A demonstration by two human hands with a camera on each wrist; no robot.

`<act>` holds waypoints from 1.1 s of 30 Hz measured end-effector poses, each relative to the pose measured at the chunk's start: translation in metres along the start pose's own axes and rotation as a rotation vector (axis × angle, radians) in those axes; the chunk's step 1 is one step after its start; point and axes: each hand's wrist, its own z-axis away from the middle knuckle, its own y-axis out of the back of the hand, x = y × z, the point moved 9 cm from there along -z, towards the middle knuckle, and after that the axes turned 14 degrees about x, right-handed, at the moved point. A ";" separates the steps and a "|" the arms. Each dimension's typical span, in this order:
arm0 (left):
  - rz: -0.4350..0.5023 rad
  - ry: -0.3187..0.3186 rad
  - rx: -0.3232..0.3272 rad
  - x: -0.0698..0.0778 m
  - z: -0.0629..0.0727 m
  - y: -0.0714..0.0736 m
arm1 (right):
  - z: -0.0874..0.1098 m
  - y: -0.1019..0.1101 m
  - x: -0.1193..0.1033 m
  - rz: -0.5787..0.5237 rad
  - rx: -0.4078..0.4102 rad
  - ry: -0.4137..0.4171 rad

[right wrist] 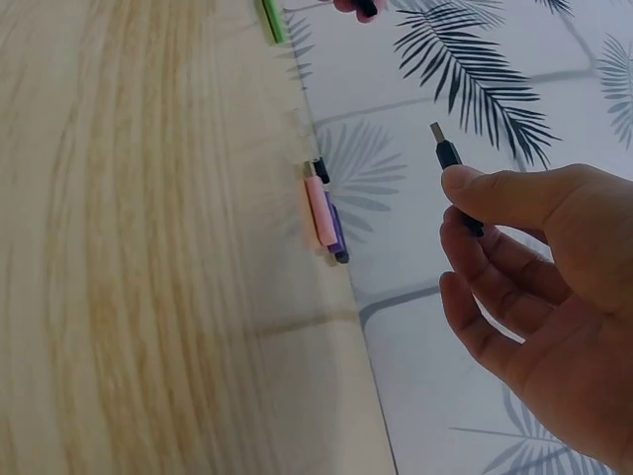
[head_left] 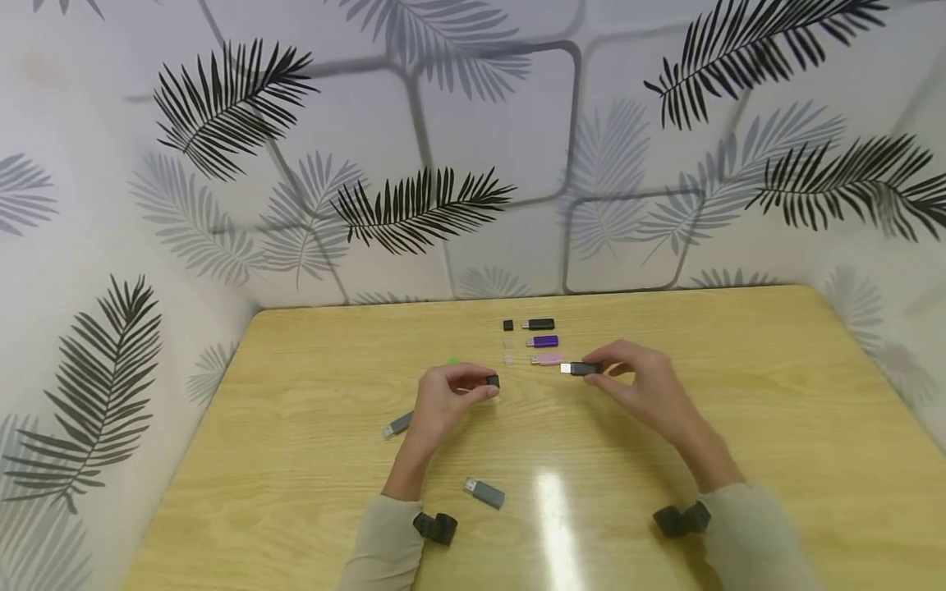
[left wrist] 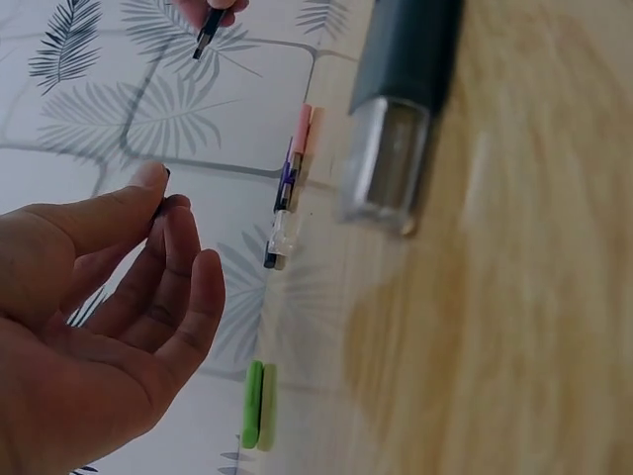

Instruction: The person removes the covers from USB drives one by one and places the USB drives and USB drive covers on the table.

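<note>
My left hand (head_left: 442,402) pinches a small black USB cap (head_left: 493,381) between thumb and fingertips. To its right, my right hand (head_left: 646,390) holds a black USB flash drive (head_left: 580,368) by its rear end, the bare metal plug pointing left toward the cap. Cap and drive are apart, both raised over the table in the wrist views. Just beyond the right hand's drive lie a pink flash drive (head_left: 545,359), a purple flash drive (head_left: 543,341) and another black flash drive (head_left: 540,324), stacked in a column with plugs to the left.
Left of that column sit a black cap (head_left: 507,325) and two clear caps (head_left: 508,359). One grey flash drive (head_left: 485,493) lies near the front; another (head_left: 398,424) is partly behind the left wrist. A green flash drive (left wrist: 253,404) lies past the left hand. A patterned wall borders the wooden table (head_left: 296,492).
</note>
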 end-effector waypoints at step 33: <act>-0.400 -0.023 -0.110 -0.011 -0.029 -0.040 | -0.008 -0.060 0.037 0.097 -0.192 -0.180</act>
